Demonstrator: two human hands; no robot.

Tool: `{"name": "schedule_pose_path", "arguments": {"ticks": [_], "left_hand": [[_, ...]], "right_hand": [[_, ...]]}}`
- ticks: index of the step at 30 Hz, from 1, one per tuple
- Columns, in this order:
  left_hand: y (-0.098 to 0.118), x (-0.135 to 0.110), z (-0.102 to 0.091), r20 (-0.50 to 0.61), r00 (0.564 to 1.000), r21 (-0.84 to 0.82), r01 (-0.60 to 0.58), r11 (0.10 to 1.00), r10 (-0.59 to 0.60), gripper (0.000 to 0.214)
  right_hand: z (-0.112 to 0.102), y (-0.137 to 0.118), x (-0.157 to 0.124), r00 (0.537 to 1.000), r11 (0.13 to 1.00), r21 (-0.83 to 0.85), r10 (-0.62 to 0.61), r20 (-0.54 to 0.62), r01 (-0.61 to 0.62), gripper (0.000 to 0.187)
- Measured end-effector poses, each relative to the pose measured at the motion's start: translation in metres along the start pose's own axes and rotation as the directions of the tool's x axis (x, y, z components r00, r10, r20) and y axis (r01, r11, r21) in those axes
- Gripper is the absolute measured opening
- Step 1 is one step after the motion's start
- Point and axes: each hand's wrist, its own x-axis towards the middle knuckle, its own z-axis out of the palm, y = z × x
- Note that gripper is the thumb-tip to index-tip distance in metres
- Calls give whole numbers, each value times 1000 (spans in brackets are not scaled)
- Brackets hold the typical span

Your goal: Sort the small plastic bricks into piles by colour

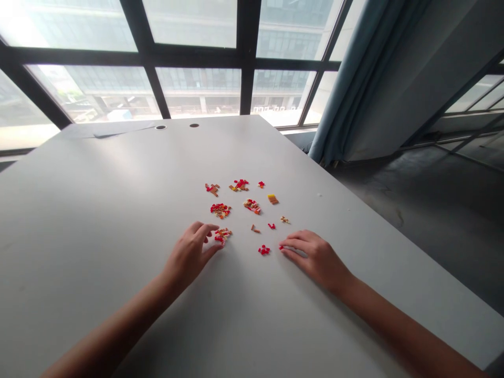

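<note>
Nearby, a red cluster (263,250) lies beside the right hand (318,258).

1. We see a white table (94,252) with two holes (160,127) near its far edge.
2. At that edge's left we see grey paper (114,129).
3. Mid-table we find mixed piles (220,210) of red, brown and pale bits.
4. We see a brown block (273,200) with a yellow edge.
5. Nearest us lies a red cluster (263,250).

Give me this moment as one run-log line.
left hand: open at mixed-colour pile | right hand: pinching small red piece | between hands: red cluster | surface: white table
</note>
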Motion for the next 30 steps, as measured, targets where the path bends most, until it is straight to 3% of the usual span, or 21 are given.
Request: {"name": "schedule_pose_path", "arguments": {"ticks": [4,10,17,25,30], "left_hand": [[-8,-14,-13,-47,999,33,-24,999,26,36],[-21,-39,-23,-26,999,95,-32,995,34,34],[-23,-53,-30,-65,998,95,0,995,6,30],[-28,-69,-31,-77,996,111,-29,993,38,21],[-32,-73,-29,-55,991,166,-112,980,123,18]], "right_hand": [[2,0,-1,998,998,-36,-52,20,53,13],[1,17,-3,990,999,-50,11,-144,-18,15],[12,24,-5,987,998,-60,24,-158,-34,17],[16,24,-6,983,998,-51,16,-181,-26,20],[16,23,-6,970,996,-63,40,-238,-57,22]]}}
